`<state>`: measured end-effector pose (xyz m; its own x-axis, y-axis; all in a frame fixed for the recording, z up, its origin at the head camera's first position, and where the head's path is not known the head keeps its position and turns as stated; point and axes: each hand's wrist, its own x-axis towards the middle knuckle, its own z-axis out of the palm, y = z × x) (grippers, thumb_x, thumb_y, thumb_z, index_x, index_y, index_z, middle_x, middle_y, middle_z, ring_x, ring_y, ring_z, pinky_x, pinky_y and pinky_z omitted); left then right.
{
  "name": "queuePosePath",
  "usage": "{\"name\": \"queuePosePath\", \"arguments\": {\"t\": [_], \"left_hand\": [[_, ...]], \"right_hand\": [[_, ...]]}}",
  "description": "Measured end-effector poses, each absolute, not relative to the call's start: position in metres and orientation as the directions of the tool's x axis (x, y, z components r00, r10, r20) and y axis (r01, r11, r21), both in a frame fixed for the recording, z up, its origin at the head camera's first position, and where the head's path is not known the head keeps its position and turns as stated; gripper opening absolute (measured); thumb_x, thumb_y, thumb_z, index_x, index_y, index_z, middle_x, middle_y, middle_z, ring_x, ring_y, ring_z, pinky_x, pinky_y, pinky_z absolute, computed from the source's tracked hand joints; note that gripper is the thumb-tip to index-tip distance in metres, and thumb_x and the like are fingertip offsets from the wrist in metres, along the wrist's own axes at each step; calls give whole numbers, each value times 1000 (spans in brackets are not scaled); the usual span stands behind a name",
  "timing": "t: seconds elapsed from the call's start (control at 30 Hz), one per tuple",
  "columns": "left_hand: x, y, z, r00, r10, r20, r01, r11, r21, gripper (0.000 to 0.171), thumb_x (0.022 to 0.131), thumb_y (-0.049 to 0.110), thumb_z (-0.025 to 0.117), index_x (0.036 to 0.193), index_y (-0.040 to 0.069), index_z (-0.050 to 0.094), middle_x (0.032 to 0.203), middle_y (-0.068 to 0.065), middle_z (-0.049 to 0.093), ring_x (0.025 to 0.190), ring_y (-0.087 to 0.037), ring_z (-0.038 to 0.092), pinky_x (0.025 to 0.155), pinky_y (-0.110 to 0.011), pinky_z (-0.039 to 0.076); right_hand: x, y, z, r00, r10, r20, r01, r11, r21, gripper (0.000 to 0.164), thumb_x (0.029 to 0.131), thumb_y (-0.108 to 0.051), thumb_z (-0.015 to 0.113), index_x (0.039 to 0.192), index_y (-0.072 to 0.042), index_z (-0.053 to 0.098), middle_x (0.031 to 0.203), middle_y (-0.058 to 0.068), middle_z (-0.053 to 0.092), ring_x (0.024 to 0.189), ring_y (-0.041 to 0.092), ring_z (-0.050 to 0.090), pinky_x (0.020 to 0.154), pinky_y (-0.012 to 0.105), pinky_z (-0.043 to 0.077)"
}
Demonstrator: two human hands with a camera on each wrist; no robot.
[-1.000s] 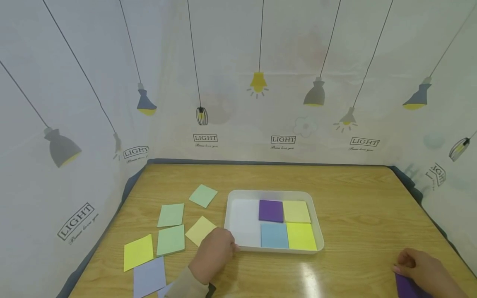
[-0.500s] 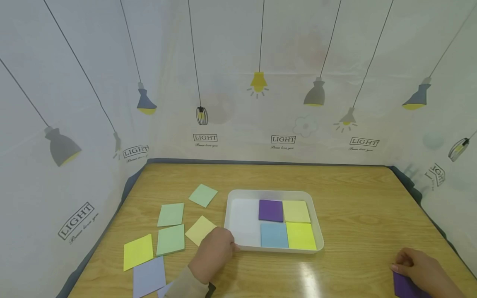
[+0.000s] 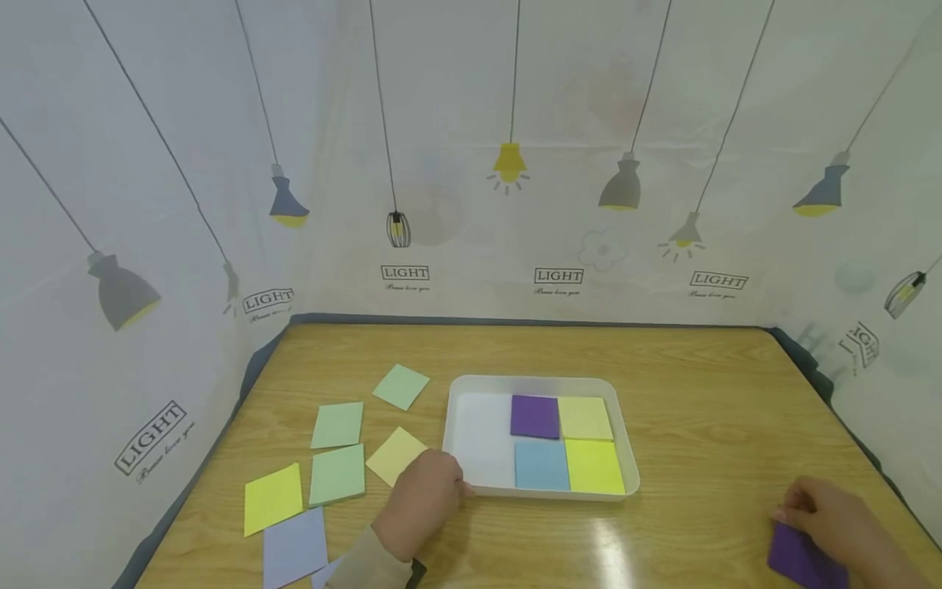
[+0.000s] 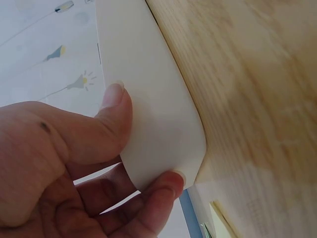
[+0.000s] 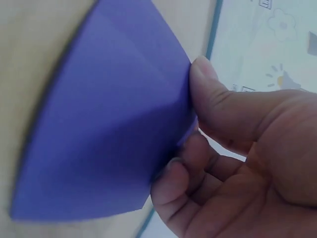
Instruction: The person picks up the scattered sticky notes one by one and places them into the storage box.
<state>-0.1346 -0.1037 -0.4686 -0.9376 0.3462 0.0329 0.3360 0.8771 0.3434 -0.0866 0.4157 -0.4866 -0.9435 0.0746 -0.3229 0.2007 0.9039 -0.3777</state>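
A shallow white tray (image 3: 482, 425) sits mid-table. Inside it are a purple sticky-note pad (image 3: 535, 416), a pale yellow pad (image 3: 585, 418), a blue pad (image 3: 541, 465) and a bright yellow pad (image 3: 594, 466). At the tray's near-left corner, my left hand (image 3: 423, 503) holds the wall, thumb and fingers spread along it in the left wrist view. At the lower right, my right hand (image 3: 832, 519) grips another purple sticky-note pad (image 5: 109, 119) by its edge, between thumb and curled fingers. Part of that pad is behind the hand in the head view.
Left of the tray lie several loose pads: green ones (image 3: 338, 474), a pale yellow one (image 3: 397, 455), a bright yellow one (image 3: 273, 499) and lilac ones (image 3: 295, 546). Printed white sheeting (image 3: 478, 164) walls the back and sides of the wooden table (image 3: 706, 409).
My right hand has shifted slightly up and left with the purple pad, which now shows more fully. The left hand and the tray stay where they were.
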Motion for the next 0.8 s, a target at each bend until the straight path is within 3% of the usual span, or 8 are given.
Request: {"name": "queuePosePath", "arguments": {"t": [0.27,0.5,0.8], "left_hand": [[-136,-103,-468,-942,335,17,321,885,337,24,86,24,79,68,8,73,70,2,66,63,-8,50,58,-27,49],[-135,-103,-471,-941,339,16,326,891,316,25,86,25,79,68,9,74,69,3,65,62,-7,45,56,-25,45],[-136,-102,-469,-940,340,-1,321,889,326,22,86,24,79,71,8,76,72,2,68,63,-8,49,57,-26,47]], "right_hand": [[-95,399,-461,-967,25,-255,124,915,-383,28,96,-34,68,94,-6,64,90,4,69,79,17,59,65,35,48],[-110,383,-447,-984,-44,-173,23,930,-366,20,97,-25,66,92,-6,69,87,2,70,74,14,57,64,34,47],[-123,355,-425,-992,-48,-119,3,919,-395,17,98,-21,64,88,-7,66,83,2,66,70,16,51,60,32,43]]}}
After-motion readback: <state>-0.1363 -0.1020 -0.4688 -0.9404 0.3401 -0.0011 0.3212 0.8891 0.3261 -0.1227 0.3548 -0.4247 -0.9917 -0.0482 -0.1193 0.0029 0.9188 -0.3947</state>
